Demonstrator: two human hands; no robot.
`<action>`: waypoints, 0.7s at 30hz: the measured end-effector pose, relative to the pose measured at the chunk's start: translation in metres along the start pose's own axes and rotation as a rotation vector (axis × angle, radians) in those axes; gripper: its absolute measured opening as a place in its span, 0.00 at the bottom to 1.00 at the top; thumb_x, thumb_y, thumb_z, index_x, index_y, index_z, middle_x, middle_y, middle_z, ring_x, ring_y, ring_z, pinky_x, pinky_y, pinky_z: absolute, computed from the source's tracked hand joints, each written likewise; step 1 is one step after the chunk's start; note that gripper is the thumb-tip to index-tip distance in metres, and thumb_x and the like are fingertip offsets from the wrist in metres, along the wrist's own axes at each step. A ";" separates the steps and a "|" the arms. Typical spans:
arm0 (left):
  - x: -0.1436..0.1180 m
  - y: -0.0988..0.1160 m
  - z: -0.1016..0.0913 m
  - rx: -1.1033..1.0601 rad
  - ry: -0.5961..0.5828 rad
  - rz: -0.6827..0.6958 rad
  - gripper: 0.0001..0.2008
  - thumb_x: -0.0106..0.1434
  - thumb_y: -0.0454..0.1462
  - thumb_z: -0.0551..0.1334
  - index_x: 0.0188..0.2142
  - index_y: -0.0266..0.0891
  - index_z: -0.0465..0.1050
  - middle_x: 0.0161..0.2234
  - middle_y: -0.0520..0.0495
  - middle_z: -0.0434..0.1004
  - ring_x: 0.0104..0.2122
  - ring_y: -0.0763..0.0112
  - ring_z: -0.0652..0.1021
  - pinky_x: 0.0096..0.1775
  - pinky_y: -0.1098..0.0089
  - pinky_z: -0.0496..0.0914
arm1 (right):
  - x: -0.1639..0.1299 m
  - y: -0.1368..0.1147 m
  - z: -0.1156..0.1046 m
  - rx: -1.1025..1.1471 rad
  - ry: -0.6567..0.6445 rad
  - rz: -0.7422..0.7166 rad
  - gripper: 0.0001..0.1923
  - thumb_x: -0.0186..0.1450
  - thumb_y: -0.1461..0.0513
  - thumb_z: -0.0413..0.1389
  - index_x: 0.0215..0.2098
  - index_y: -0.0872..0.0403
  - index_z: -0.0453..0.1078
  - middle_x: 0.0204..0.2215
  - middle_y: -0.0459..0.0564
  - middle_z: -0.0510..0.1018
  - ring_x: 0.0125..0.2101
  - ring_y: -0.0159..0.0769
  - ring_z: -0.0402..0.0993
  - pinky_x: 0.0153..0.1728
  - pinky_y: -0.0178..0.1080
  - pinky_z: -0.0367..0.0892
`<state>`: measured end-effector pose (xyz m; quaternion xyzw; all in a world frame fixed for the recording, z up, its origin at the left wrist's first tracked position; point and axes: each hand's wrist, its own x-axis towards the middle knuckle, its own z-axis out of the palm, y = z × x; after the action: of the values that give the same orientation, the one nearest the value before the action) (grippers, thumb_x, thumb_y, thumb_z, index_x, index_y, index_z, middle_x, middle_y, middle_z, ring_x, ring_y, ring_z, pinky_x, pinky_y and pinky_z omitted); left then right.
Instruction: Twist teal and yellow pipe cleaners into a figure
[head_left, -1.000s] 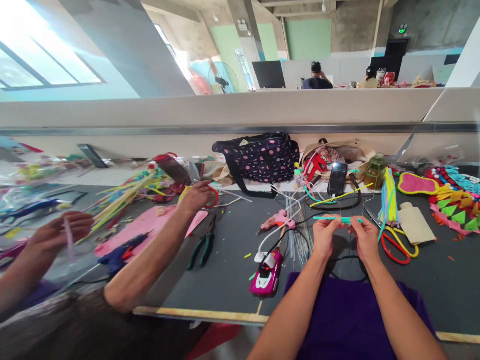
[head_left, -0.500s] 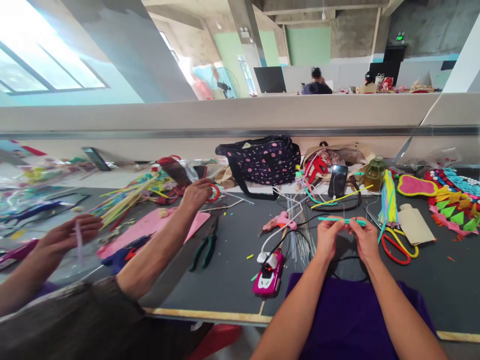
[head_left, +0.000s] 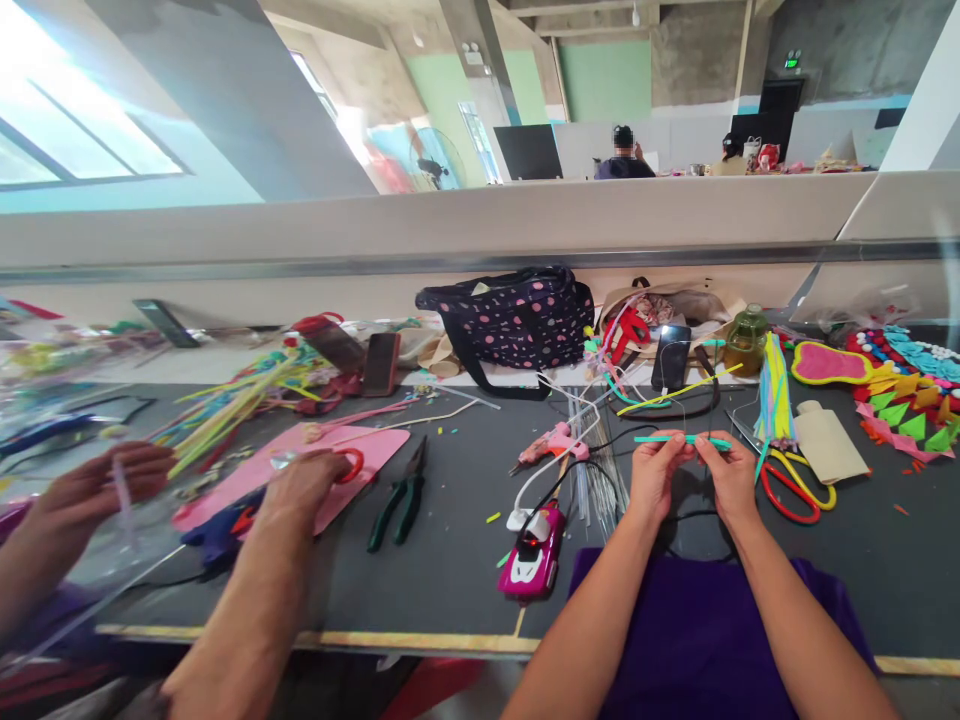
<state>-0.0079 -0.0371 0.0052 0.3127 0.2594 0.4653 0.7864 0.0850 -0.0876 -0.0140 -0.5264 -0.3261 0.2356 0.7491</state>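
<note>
**A:** Head view first: what are the two hands busy with?

**B:** The left hand (head_left: 654, 470) and the right hand (head_left: 726, 472) both pinch a thin teal pipe cleaner (head_left: 681, 439), held level between them just above the dark worktop (head_left: 450, 560), towards its right half and nearer the front edge than the back. Fingers of both are closed on it, thumbs pressing from the near side.

**A:** Which step would you call it?

**B:** My guess is shaping or twisting the stem; a fine wire seems to hang off it, though it is too thin to be sure. The next move likely calls for small, opposed turns of the fingertips, with the grip kept tight so the stem doesn't slip.

**A:** Anything close by?

**B:** Yellow-handled scissors (head_left: 796, 490) lie just right of the right hand, a pink toy car (head_left: 534, 552) sits left of the left forearm, and green pliers (head_left: 397, 495) further left. A co-worker's hand (head_left: 300, 487) rests on a pink felt sheet (head_left: 300, 465) near the left end.
</note>
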 end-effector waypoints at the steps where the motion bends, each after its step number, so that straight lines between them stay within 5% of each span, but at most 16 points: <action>1: 0.000 0.000 0.000 0.003 -0.002 -0.002 0.13 0.44 0.37 0.74 0.28 0.33 0.77 0.23 0.49 0.77 0.24 0.74 0.77 0.32 0.72 0.72 | 0.000 0.000 0.001 0.027 0.001 0.019 0.09 0.57 0.56 0.62 0.30 0.54 0.75 0.21 0.42 0.73 0.22 0.28 0.65 0.26 0.33 0.62; 10: -0.002 0.004 -0.001 0.060 -0.089 0.012 0.12 0.47 0.38 0.73 0.29 0.33 0.76 0.22 0.47 0.77 0.22 0.71 0.76 0.32 0.68 0.72 | 0.000 -0.013 0.003 0.206 -0.082 0.185 0.11 0.54 0.55 0.65 0.30 0.54 0.74 0.25 0.44 0.75 0.23 0.28 0.67 0.26 0.33 0.64; 21: -0.003 0.004 0.000 0.169 -0.004 0.126 0.12 0.46 0.38 0.73 0.28 0.35 0.77 0.23 0.49 0.77 0.24 0.70 0.77 0.32 0.69 0.72 | 0.000 -0.011 0.003 0.065 -0.062 0.094 0.11 0.55 0.55 0.64 0.31 0.54 0.75 0.24 0.45 0.75 0.22 0.29 0.66 0.25 0.33 0.64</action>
<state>-0.0112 -0.0380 0.0087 0.3944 0.2759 0.4897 0.7270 0.0829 -0.0899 -0.0029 -0.5090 -0.3164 0.2972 0.7433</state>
